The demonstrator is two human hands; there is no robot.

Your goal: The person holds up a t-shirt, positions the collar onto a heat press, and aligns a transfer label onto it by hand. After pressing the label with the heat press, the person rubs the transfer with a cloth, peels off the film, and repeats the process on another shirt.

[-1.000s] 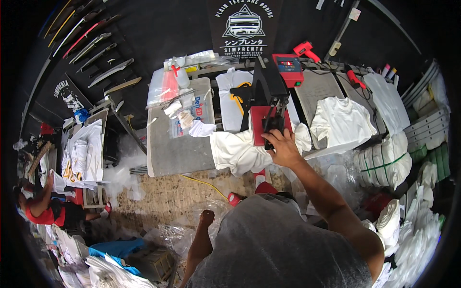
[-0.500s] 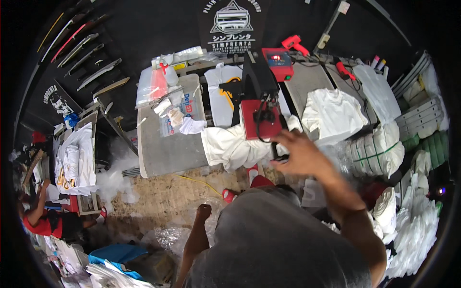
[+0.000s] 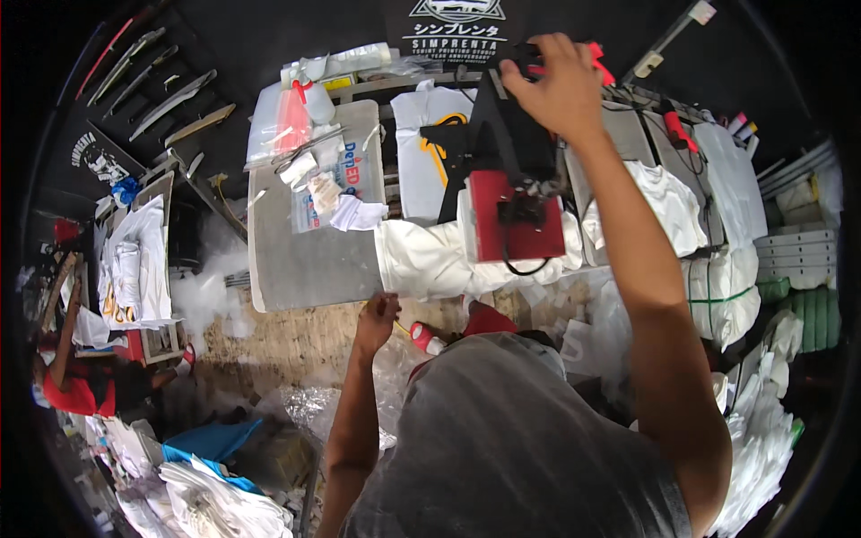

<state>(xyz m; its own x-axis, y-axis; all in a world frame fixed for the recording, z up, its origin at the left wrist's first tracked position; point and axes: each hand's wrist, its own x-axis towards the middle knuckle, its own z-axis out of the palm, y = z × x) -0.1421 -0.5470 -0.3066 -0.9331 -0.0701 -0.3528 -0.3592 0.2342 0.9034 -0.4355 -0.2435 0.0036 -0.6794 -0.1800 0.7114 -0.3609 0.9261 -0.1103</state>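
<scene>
My right hand (image 3: pixel 563 85) is raised with fingers apart at the back of a heat press, over the spot of its red control box, which it mostly hides. A red heat gun (image 3: pixel 601 65) shows beside the fingers. The press has a black arm (image 3: pixel 507 117) and a red head (image 3: pixel 513 220) with a dark cable, above white cloth (image 3: pixel 426 260) draped over the table's front edge. My left hand (image 3: pixel 378 316) is low by that edge, fingers curled and nothing visible in them; whether it touches the cloth I cannot tell.
A grey board (image 3: pixel 314 269) at left carries plastic sheets and white scraps. Behind the press lies a white shirt (image 3: pixel 420 179) with a yellow-and-black print. Another white shirt (image 3: pixel 659 206) lies at right, with bundled cloth (image 3: pixel 722 296) beyond. A co-worker (image 3: pixel 76 386) is at far left.
My right hand has gone from the black handle at the press's front up to its back. My left hand has risen toward the table's front edge. The whole view has shifted.
</scene>
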